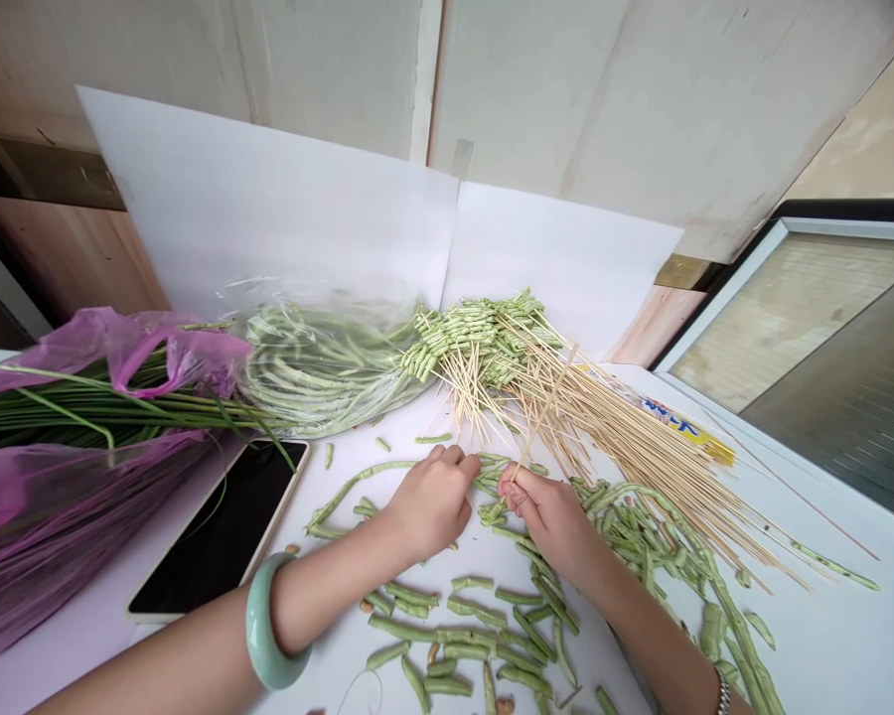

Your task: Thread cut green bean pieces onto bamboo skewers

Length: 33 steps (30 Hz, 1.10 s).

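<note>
My right hand [547, 516] is closed around a bamboo skewer [549, 407], which slants up and away to the right. Green bean pieces [493, 513] show at the lower end of that skewer, just left of my fingers. Close by on the left, my left hand [433, 501] has its fingers curled in; whatever they pinch is hidden behind the knuckles. A long green bean [358, 479] lies in a curve beside my left hand. Below both hands, several cut bean pieces [466, 636] are spread over the white table [328, 616].
Behind my hands lie skewered bean bundles [469, 333] and loose skewers [641, 467]. A clear bag of long beans [320, 367], purple bags [104, 348] with green stalks and a black-screened tablet [223, 526] are left. More bean pieces [641, 536] heap at right.
</note>
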### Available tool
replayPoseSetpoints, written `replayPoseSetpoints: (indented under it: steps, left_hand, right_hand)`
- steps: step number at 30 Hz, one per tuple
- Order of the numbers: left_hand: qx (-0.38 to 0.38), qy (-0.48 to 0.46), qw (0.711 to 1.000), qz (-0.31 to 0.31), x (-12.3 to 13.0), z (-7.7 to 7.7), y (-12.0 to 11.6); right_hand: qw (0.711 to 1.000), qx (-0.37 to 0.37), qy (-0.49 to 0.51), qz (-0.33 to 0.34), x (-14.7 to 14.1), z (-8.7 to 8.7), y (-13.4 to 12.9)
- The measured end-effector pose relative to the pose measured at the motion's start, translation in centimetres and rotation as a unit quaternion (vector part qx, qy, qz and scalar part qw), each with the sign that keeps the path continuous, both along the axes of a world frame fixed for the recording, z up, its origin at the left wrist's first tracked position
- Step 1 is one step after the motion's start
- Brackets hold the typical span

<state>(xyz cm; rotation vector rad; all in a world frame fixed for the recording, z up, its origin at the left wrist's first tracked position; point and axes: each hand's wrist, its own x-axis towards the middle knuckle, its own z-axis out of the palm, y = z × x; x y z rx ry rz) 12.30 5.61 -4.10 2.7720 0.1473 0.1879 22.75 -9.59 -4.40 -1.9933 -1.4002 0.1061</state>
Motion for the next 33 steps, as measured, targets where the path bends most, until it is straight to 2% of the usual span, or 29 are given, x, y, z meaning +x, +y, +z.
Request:
replayPoseSetpoints:
  steps: [7, 13, 18, 23, 29, 33]
  left_hand:
    - [-0.006, -0.005, 1.000, -0.024, -0.1, 0.0, 0.1]
    - [-0.017, -0.013, 1.000, -0.014, 0.3, -0.4, 0.5]
    - [-0.042, -0.021, 0.999, -0.013, 0.4, -0.5, 0.6]
    - [-0.073, -0.025, 0.995, -0.062, 0.3, -0.5, 0.5]
    - [-0.100, -0.053, 0.987, -0.118, 0.2, -0.5, 0.8]
    - [-0.088, -0.064, 0.983, -0.147, 0.0, -0.8, 0.8]
  right_hand:
    - [1.000, 0.011, 0.005, -0.007, -0.1, 0.0, 0.1]
    - [0.998, 0.056, 0.003, -0.032, -0.3, 0.1, -0.2]
    - [0.984, 0.139, -0.003, -0.110, 0.2, 0.2, -1.1]
    - [0.963, 0.202, -0.012, -0.179, 0.3, 0.3, -1.6]
    - [0.960, 0.201, -0.015, -0.195, 0.1, 0.3, -1.5]
    - [0.969, 0.168, -0.012, -0.181, 0.1, 0.2, -1.6]
